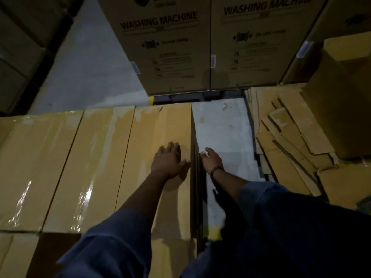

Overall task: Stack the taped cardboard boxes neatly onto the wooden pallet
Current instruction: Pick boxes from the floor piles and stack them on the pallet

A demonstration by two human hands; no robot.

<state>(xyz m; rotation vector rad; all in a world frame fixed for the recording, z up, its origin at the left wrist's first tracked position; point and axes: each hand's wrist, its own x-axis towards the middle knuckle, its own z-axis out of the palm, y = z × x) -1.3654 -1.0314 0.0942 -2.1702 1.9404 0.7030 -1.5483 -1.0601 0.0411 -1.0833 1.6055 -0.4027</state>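
Three long taped cardboard boxes lie side by side in front of me. My left hand rests flat, fingers straight, on top of the rightmost box. My right hand is against that box's right side face, fingers straight and pointing forward. The middle box and the left box carry shiny clear tape. More boxes lie nearer to me at the lower left. The pallet is hidden under the stack.
Two tall cartons marked WASHING MACHINE stand straight ahead. Flattened cardboard sheets lie piled on the right, with an upright box behind them. Bare grey floor runs between the stack and that pile. Dark stacked cartons stand at the left.
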